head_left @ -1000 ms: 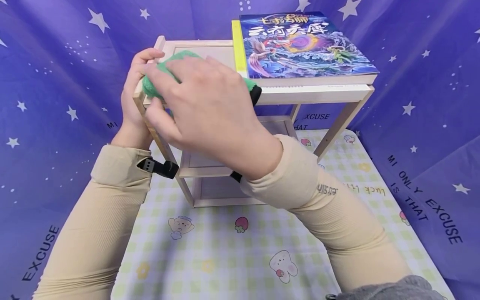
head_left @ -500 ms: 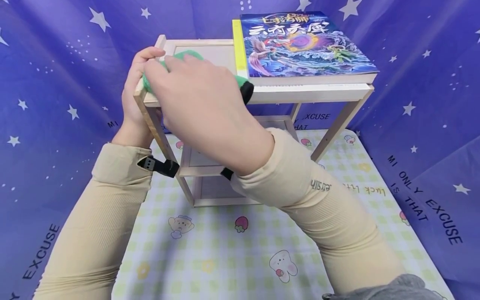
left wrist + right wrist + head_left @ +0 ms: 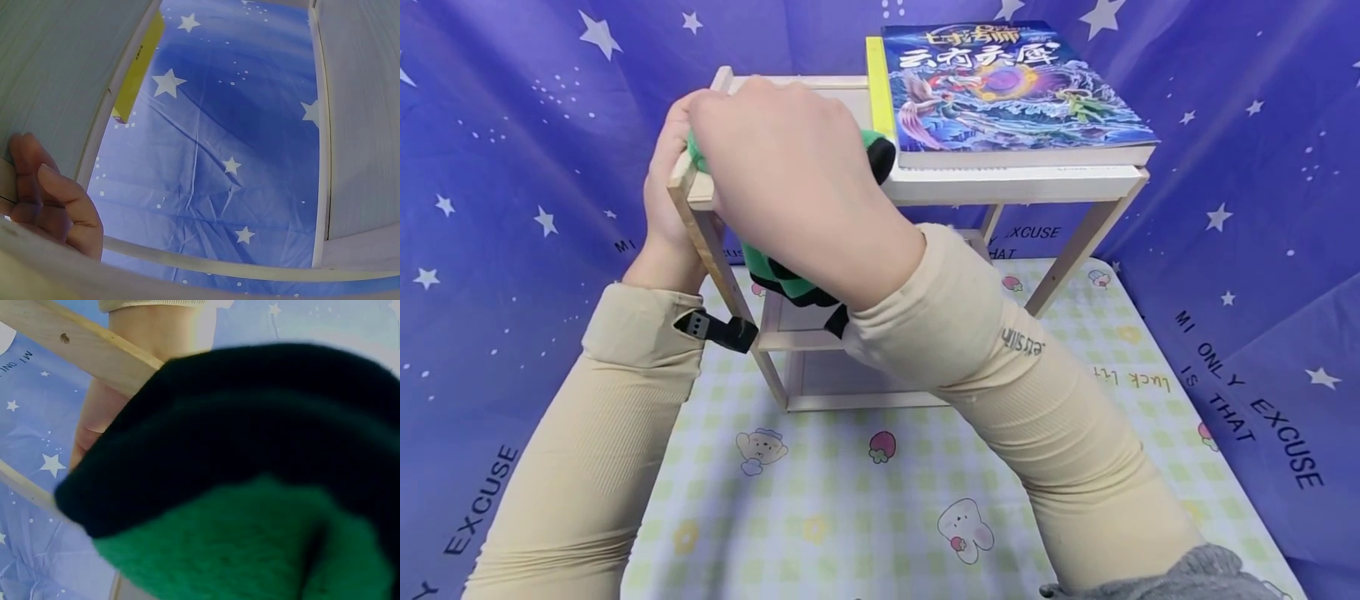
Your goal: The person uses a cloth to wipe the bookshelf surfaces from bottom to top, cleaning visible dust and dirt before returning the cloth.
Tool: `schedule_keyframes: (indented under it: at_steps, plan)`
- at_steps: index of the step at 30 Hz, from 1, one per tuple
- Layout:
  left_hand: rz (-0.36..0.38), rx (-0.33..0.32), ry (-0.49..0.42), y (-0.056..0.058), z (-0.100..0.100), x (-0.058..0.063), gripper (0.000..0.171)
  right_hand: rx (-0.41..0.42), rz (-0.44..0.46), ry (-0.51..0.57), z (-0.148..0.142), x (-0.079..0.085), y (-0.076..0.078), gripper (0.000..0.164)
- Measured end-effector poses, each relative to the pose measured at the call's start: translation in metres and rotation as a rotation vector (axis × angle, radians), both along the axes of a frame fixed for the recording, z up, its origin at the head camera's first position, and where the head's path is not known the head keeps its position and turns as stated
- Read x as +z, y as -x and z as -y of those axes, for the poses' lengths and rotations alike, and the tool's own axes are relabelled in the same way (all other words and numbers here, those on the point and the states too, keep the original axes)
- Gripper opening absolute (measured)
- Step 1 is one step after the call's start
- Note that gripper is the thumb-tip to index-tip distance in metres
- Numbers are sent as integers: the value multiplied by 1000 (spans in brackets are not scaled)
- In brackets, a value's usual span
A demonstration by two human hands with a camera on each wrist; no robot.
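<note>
A small wooden shelf rack stands on the tablecloth. My left hand grips the left end of its top; in the left wrist view curled fingers show beneath the top board. Over the top shelf's left part, my right hand holds a green fuzzy cloth with black edging. Part of the cloth hangs over the front edge, and a black corner sticks out right of the hand. The cloth fills much of the right wrist view. My right fingertips are hidden in the head view.
A thick illustrated book lies on the right half of the top shelf, with a yellow-edged book beneath it. Lower shelves sit below. A checked tablecloth and a purple star-patterned curtain surround the rack.
My right hand has moved a little left and away from me, its fingers going out of sight. The cloth has shifted with it, and its hanging part shows. The left hand has stayed put.
</note>
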State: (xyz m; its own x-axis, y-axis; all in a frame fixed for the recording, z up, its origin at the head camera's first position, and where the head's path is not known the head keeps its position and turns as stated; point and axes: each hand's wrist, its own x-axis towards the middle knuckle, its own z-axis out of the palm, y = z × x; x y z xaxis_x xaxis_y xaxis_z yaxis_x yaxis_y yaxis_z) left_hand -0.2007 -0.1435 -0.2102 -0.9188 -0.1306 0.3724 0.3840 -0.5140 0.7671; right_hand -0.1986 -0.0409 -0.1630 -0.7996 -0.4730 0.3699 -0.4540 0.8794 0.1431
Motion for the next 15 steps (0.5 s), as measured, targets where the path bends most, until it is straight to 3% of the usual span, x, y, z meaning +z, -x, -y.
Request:
schedule_keyframes:
  at_steps: [2, 5, 10, 15]
  plan:
    - [-35, -7, 8, 0, 0, -1, 31, -9, 30, 8, -5, 12, -16, 27]
    - [-57, -16, 14, -1, 0, -2, 33, -30, 68, 16, -7, 22, -27, 33]
    - [-45, -13, 1, -1, 0, -1, 32, -62, 97, 30, -4, 22, -23, 36]
    - [-30, 15, 29, -1, -2, 1, 32, -82, 99, 50, 2, 17, -14, 23]
